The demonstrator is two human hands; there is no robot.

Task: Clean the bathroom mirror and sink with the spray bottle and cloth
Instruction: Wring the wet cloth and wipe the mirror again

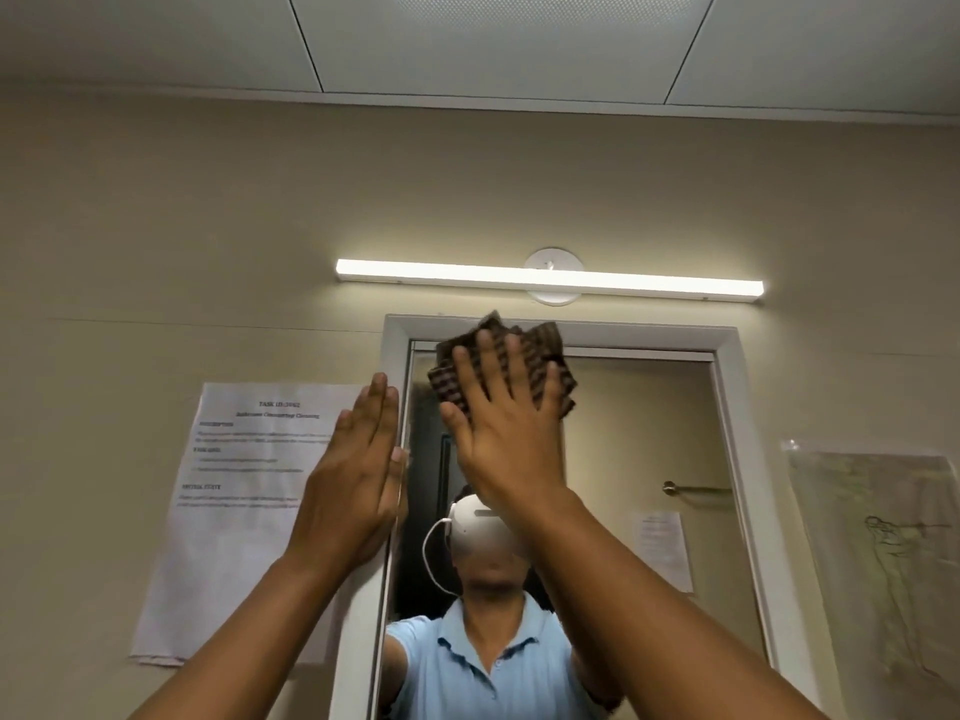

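Checked cloth [501, 371] under flat right hand [506, 433] on mirror [649, 433] | left hand [358, 480] flat on frame

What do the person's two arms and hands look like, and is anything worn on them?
Both forearms are bare up to the bottom edge of the picture: no sleeves show on them. The left hand and the right hand wear no gloves, and I see no rings, watch or bracelets. In the mirror, the reflection shows a light blue polo shirt with short sleeves.
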